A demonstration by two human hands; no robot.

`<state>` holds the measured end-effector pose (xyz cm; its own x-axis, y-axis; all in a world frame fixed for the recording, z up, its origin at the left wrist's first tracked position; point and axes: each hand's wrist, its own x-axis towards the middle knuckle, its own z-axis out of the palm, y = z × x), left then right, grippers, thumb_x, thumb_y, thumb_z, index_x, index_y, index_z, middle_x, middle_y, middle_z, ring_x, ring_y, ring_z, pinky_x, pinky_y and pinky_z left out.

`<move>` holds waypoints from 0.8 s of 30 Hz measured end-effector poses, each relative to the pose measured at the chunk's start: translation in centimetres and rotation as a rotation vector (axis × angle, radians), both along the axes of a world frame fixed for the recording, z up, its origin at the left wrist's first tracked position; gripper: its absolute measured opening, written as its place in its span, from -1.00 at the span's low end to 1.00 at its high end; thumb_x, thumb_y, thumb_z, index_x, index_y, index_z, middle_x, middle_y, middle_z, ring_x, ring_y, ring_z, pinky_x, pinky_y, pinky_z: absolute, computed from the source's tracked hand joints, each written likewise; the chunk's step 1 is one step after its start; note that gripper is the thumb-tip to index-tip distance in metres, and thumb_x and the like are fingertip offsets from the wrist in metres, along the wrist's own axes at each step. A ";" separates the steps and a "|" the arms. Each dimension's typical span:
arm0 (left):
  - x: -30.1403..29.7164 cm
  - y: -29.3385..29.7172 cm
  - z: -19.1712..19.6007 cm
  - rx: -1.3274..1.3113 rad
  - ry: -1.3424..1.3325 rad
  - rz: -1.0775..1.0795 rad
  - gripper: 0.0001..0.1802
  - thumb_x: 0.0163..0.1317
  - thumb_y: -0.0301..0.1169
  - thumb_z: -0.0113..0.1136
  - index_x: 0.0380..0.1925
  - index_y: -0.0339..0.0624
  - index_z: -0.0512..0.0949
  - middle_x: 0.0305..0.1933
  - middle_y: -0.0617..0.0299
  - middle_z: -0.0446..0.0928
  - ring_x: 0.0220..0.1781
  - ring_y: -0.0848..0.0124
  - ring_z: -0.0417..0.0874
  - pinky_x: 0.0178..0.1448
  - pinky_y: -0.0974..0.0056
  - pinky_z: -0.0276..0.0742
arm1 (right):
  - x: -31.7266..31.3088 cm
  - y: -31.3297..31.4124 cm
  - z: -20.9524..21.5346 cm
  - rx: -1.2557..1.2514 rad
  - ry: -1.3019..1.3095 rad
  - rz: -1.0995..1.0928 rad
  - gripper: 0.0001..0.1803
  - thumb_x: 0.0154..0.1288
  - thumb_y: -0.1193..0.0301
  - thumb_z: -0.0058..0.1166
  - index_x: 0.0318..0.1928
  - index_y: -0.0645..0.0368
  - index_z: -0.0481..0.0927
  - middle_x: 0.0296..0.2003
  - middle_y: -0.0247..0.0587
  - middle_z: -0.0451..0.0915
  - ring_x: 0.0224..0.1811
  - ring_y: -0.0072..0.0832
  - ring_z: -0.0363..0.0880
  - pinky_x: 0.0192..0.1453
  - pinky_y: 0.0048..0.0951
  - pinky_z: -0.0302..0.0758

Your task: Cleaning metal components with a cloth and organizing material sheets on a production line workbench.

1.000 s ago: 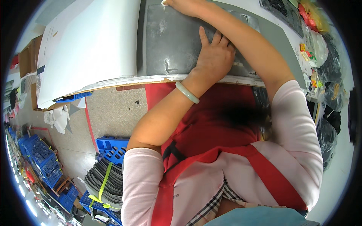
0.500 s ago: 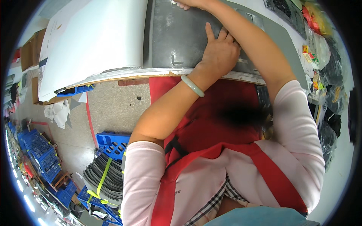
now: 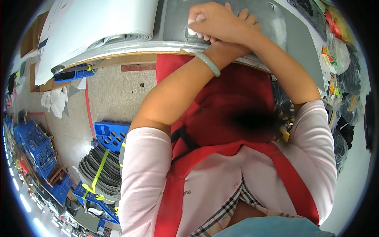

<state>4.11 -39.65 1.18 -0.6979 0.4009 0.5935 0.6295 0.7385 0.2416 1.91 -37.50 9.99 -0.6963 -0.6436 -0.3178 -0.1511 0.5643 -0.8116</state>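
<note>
A dark grey board (image 3: 178, 19) with small angled cut-outs lies on the table over a lighter grey sheet (image 3: 302, 43). Near the board's front-left cut-out, my right hand (image 3: 215, 23) is closed, its fingers pinching a small white piece (image 3: 192, 31) that may be chalk; its kind is not clear. Crossing beneath the right wrist, my left hand (image 3: 231, 49) rests on the board with fingers spread. The right forearm hides part of it. A pale green bangle (image 3: 208, 64) circles my left wrist.
A thick white roll of sheet (image 3: 106, 19) lies left of the board. Plastic bags (image 3: 347, 59) crowd the right side. Below left, a strapped stack of dark sheets (image 3: 100, 168) stands beside a blue crate (image 3: 112, 134). More blue crates (image 3: 35, 144) stand farther left.
My right hand has come from the far edge of the board toward me, down to the front-left cut-out. The left hand stays on the board, now beneath the right wrist. The view has shifted slightly.
</note>
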 end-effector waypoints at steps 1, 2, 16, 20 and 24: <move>-0.1 0.4 0.2 -0.019 -0.009 0.011 -0.55 0.34 -0.10 0.12 0.13 -0.05 0.61 0.22 0.10 0.56 0.44 0.05 0.43 0.43 -0.60 0.08 | 0.1 -0.1 0.0 0.016 0.035 -0.031 -0.85 0.28 0.43 0.12 -0.35 0.28 0.60 -0.59 -0.20 0.64 -0.64 -0.49 0.57 -0.55 -0.39 0.49; -0.2 0.6 0.1 -0.040 -0.021 0.027 -0.54 0.35 -0.09 0.12 0.14 -0.04 0.61 0.23 0.12 0.55 0.44 0.05 0.42 0.43 -0.60 0.07 | 0.3 -0.4 0.0 0.029 0.067 -0.057 -0.86 0.25 0.43 0.12 -0.35 0.27 0.60 -0.60 -0.19 0.63 -0.63 -0.48 0.58 -0.53 -0.35 0.50; 0.2 0.4 -1.2 0.009 0.076 0.096 -0.61 0.34 -0.13 0.14 0.03 -0.08 0.64 0.22 0.06 0.55 0.42 0.02 0.44 0.43 -0.53 0.16 | 5.2 -0.8 5.0 0.385 0.552 0.052 -0.75 0.37 0.19 0.12 -0.27 0.10 0.69 -0.23 -0.15 0.74 -0.14 -0.06 0.69 0.10 -0.06 0.51; 0.8 0.4 2.3 -0.020 0.079 0.064 -0.66 0.35 -0.19 0.14 -0.02 -0.13 0.66 0.23 0.01 0.55 0.42 -0.01 0.45 0.45 -0.51 0.17 | 3.7 0.6 1.2 0.268 0.666 0.111 -0.74 0.34 0.17 0.15 -0.21 0.07 0.72 -0.18 -0.08 0.74 -0.12 0.01 0.68 0.13 -0.01 0.49; 0.6 -0.1 3.6 -0.062 -0.231 -0.021 -0.64 0.31 -0.16 0.13 -0.05 -0.15 0.65 0.20 -0.01 0.54 0.43 -0.02 0.44 0.45 -0.53 0.12 | 3.6 0.5 -0.1 0.251 0.713 0.232 -0.75 0.30 0.20 0.16 -0.16 0.02 0.76 -0.13 0.01 0.73 -0.13 -0.03 0.69 0.13 -0.07 0.51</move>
<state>4.74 -39.73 4.73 -0.8036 0.4472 0.3928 0.5781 0.7436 0.3360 5.51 -36.98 9.91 -0.6437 -0.7653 -0.0005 -0.7230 0.6083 -0.3275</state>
